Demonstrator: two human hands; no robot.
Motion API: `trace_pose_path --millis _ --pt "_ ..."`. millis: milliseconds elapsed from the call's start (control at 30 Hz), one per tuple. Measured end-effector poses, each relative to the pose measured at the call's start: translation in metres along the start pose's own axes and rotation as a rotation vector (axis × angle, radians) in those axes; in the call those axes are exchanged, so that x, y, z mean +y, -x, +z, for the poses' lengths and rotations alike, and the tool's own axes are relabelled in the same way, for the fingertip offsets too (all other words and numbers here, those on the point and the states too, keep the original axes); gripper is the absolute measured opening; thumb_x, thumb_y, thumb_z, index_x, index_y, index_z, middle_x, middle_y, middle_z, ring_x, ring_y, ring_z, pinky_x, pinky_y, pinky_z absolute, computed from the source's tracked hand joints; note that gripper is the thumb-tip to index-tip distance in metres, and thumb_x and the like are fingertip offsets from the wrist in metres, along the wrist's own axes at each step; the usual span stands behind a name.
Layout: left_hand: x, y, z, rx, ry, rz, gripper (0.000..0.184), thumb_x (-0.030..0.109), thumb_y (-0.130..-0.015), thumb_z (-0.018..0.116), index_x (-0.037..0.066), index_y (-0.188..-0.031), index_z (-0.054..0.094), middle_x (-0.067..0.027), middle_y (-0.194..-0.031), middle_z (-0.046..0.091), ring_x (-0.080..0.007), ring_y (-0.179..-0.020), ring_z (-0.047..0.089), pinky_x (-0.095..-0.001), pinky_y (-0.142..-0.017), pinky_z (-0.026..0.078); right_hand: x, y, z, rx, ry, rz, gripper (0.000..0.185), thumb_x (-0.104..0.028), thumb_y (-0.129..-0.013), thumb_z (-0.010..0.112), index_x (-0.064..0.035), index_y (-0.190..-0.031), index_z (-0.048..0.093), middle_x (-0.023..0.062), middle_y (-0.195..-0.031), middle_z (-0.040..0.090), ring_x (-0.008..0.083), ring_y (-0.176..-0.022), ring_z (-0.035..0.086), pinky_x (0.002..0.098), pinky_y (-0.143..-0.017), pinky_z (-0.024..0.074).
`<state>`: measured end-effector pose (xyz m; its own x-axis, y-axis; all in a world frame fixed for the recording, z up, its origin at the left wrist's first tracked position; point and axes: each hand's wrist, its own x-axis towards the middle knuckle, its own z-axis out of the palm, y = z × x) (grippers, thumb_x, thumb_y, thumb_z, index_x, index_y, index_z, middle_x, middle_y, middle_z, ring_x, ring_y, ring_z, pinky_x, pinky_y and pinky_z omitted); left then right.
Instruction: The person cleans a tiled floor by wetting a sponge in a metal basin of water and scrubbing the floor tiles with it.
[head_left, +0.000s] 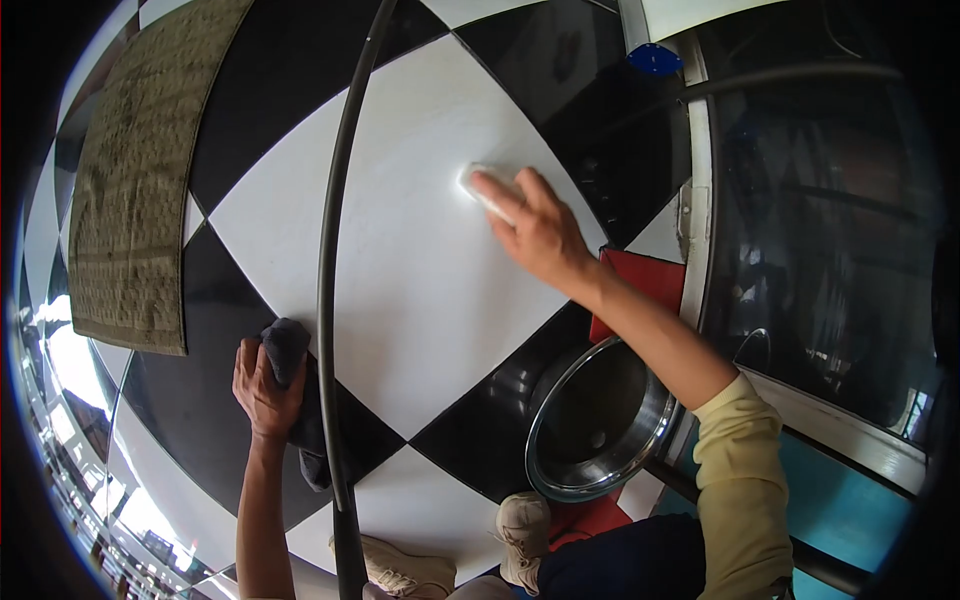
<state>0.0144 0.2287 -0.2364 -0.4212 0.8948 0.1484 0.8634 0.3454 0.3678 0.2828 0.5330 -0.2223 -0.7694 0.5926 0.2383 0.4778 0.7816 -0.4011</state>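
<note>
Head view: two bare hands, one white pad, one dark cloth, one metal basin and two beige shoes. The white pad is beneath the fingers of the right hand, against a large white tile; that hand is partly curled, gripping it. The pad looks small and pale, largely covered by fingers. The left hand is closed around the dark cloth, charcoal and bunched, trailing beside the wrist over a black tile.
</note>
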Motion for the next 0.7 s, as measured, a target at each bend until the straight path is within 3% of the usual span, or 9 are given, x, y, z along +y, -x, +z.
trace_pose_path --millis 100,200,267,467,567,700 --pt "0.002 0.001 0.001 -0.005 0.006 -0.015 0.031 0.023 -0.074 0.076 0.002 -0.092 0.061 -0.0143 -0.091 0.051 -0.0359 -0.083 0.056 -0.0452 -0.072 0.048 0.030 -0.019 -0.008 0.063 0.036 0.102 0.051 -0.004 -0.080 0.068 -0.0133 -0.130 0.058 0.0151 -0.093 0.050 0.0334 -0.085 0.057 0.0412 -0.071 0.0507" --pt "0.003 -0.003 -0.002 0.017 -0.002 0.017 0.031 0.023 -0.074 0.075 0.002 -0.092 0.061 -0.0141 -0.090 0.051 -0.0357 -0.083 0.056 -0.0452 -0.072 0.048 0.015 -0.016 -0.002 0.032 0.044 0.098 0.051 -0.004 -0.080 0.068 -0.0131 -0.129 0.059 0.0151 -0.094 0.050 0.0333 -0.086 0.057 0.0416 -0.073 0.0512" --pt "0.004 -0.001 -0.001 0.015 0.004 0.010 0.030 0.022 -0.075 0.075 0.002 -0.092 0.061 -0.0141 -0.090 0.051 -0.0357 -0.083 0.056 -0.0452 -0.072 0.048 -0.011 0.008 0.009 0.001 -0.012 -0.085 0.052 -0.005 -0.081 0.068 -0.0139 -0.131 0.057 0.0150 -0.095 0.050 0.0333 -0.087 0.058 0.0414 -0.075 0.0530" --pt "0.004 -0.002 -0.002 -0.002 0.013 -0.007 0.030 0.022 -0.075 0.076 0.002 -0.092 0.061 -0.0141 -0.090 0.051 -0.0358 -0.083 0.056 -0.0452 -0.072 0.048 0.013 -0.022 0.000 0.036 0.021 0.081 0.049 -0.005 -0.081 0.068 -0.0126 -0.129 0.059 0.0165 -0.095 0.050 0.0327 -0.086 0.057 0.0394 -0.071 0.0522" --pt "0.003 0.001 -0.002 -0.009 0.013 -0.016 0.030 0.022 -0.075 0.076 0.002 -0.092 0.061 -0.0142 -0.090 0.052 -0.0359 -0.083 0.057 -0.0450 -0.072 0.048 -0.016 0.008 0.008 0.005 -0.034 -0.150 0.050 -0.005 -0.081 0.068 -0.0125 -0.130 0.059 0.0168 -0.096 0.050 0.0334 -0.086 0.058 0.0397 -0.073 0.0527" --pt "0.002 0.001 0.000 0.038 -0.026 0.039 0.030 0.022 -0.075 0.076 0.002 -0.092 0.061 -0.0142 -0.091 0.052 -0.0360 -0.084 0.057 -0.0451 -0.073 0.048 0.019 -0.025 -0.007 0.003 0.043 0.130 0.053 -0.004 -0.081 0.067 -0.0145 -0.132 0.057 0.0171 -0.096 0.050 0.0350 -0.087 0.058 0.0413 -0.075 0.0537"
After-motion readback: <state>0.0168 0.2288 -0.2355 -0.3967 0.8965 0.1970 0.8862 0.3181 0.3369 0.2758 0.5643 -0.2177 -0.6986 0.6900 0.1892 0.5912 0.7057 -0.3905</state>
